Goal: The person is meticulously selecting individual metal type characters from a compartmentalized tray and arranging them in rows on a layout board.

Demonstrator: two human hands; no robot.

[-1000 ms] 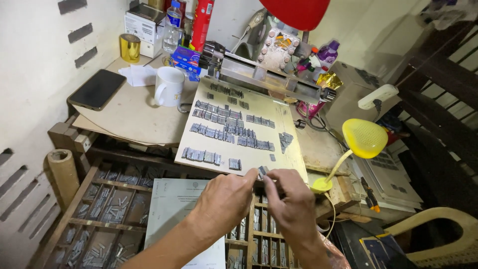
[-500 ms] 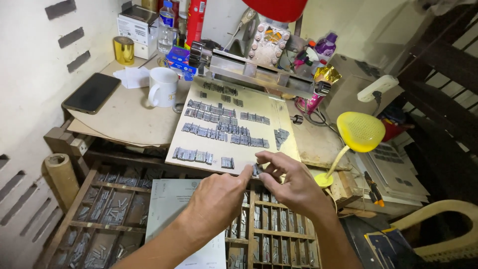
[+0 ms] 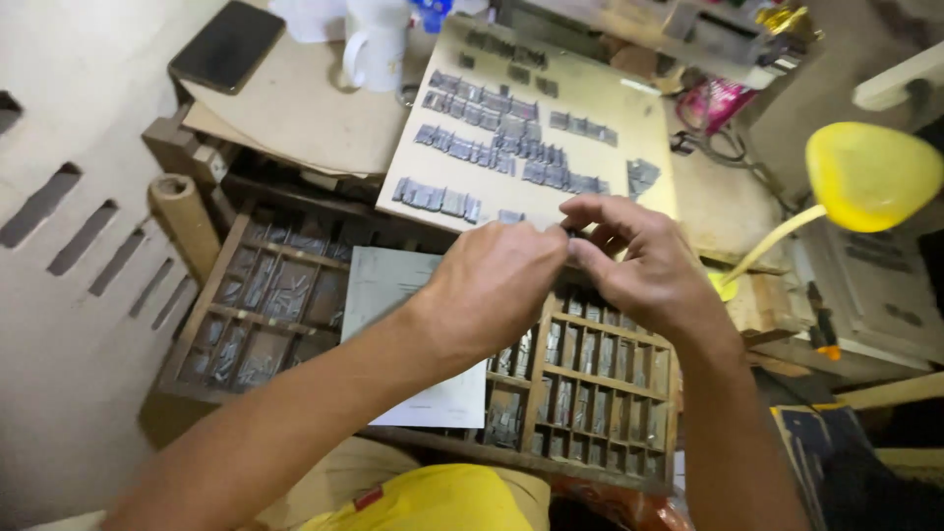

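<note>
Both hands meet over the type case (image 3: pixel 590 379), below the board (image 3: pixel 590 108). Left hand (image 3: pixel 497 285) and right hand (image 3: pixel 644 270) pinch a small dark type piece (image 3: pixel 568 234) between their fingertips; piece too small to tell its long axis.

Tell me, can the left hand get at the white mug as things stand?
Probably yes: the mug stands uncovered past the type board, nothing blocking, though the left hand is pinching something small with the right hand.

Pale slotted wall (image 3: pixel 69 226), cluttered wooden desk (image 3: pixel 295 118), yellow lamp (image 3: pixel 870 177).
</note>
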